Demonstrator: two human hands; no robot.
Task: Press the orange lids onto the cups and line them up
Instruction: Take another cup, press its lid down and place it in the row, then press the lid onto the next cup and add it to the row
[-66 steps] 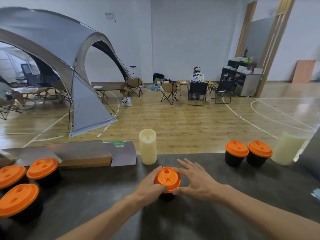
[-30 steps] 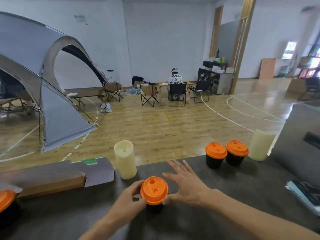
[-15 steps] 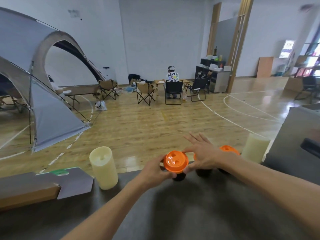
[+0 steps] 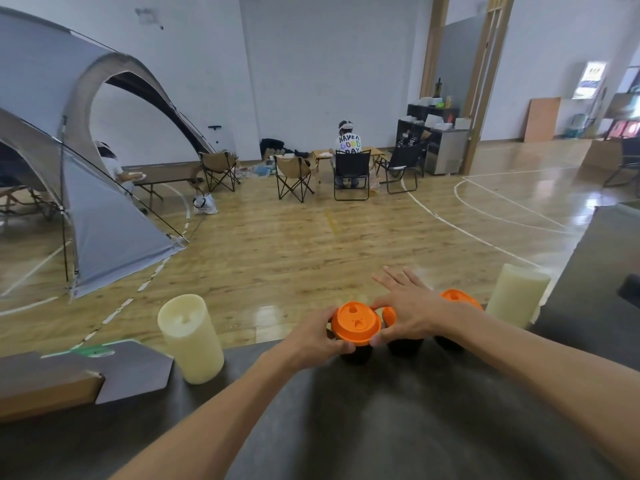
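The right hand (image 4: 412,317) covers most of the middle cup (image 4: 403,346), so only a sliver of its orange lid (image 4: 389,315) shows. The right wrist hides part of the far cup (image 4: 448,342) too. The near cup (image 4: 356,356) is dark and mostly tucked under its lid and the left hand (image 4: 311,336), so how the fingers sit on it is hard to tell. The tent (image 4: 69,133) is cut off at the left edge. The flat box (image 4: 52,382) runs off the left edge as well. The table (image 4: 381,427) goes past the bottom edge. Things on the far shelves (image 4: 433,116) are too small to make out.
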